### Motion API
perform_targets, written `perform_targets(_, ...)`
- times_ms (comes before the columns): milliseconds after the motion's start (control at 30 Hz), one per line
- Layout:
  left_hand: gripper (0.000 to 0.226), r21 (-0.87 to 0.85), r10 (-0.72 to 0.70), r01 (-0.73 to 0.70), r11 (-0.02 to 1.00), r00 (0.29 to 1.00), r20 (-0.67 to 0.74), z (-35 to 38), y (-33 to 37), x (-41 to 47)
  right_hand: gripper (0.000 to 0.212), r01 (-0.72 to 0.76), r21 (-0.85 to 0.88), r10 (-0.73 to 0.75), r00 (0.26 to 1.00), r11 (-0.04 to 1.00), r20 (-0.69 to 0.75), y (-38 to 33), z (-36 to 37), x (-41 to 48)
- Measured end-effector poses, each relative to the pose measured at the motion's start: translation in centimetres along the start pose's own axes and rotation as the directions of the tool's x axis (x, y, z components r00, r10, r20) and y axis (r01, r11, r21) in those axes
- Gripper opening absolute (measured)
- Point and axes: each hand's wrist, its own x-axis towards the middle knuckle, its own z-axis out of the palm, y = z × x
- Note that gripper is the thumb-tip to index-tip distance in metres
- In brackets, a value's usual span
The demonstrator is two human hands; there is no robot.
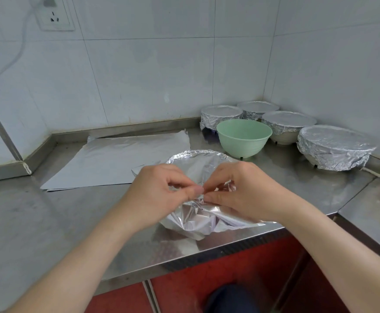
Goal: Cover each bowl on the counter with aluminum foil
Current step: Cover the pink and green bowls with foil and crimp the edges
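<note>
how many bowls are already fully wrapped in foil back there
4, all in the back right corner: one left of the green bowl at, one deepest in the corner, one right of the green bowl, one farthest right. A fifth is mid-wrap under the hands.

left hand (162, 188) + right hand (236, 190): pinching foil sheet (198, 213) over near bowl | green bowl (244, 137): uncovered

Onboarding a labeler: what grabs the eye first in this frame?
Both hands, left hand and right hand, pinch crinkled foil over the foil-covered bowl at the counter's front edge. Behind it, one bare green bowl stands out among four foil-wrapped bowls in the right corner. Flat foil sheets lie left.
</note>
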Motion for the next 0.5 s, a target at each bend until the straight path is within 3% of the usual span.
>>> perform_targets(67, 0.019, -0.018, -0.024, 0.026, 0.999, 0.996, 0.091, 0.4, 0.1, 0.0, 0.005, 0.049, -0.025, -0.048, 0.999, 0.998, 0.018, 0.0, 0.1, 0.0)
perform_targets(233, 0.014, 0.018, 0.012, -0.014, 1.0, 0.995, 0.097, 0.6, -0.6, -0.2, 0.011, 0.141, -0.12, -0.138, 0.99, 0.983, 0.034, 0.5, 0.3, 0.1)
perform_targets(367, 0.012, 0.173, 0.198, -0.209, 0.963, 0.977, 0.079, 0.8, -1.2, -0.5, 0.011, 0.198, -0.222, -0.212, 0.976, 0.955, -0.041, 0.7, 1.2, -0.1)
perform_targets(500, 0.019, 0.284, 0.341, -0.346, 0.894, 0.938, 0.069, 1.1, -1.6, -0.7, 0.007, 0.27, -0.449, -0.348, 0.932, 0.852, -0.1, 0.8, 2.3, -0.4)
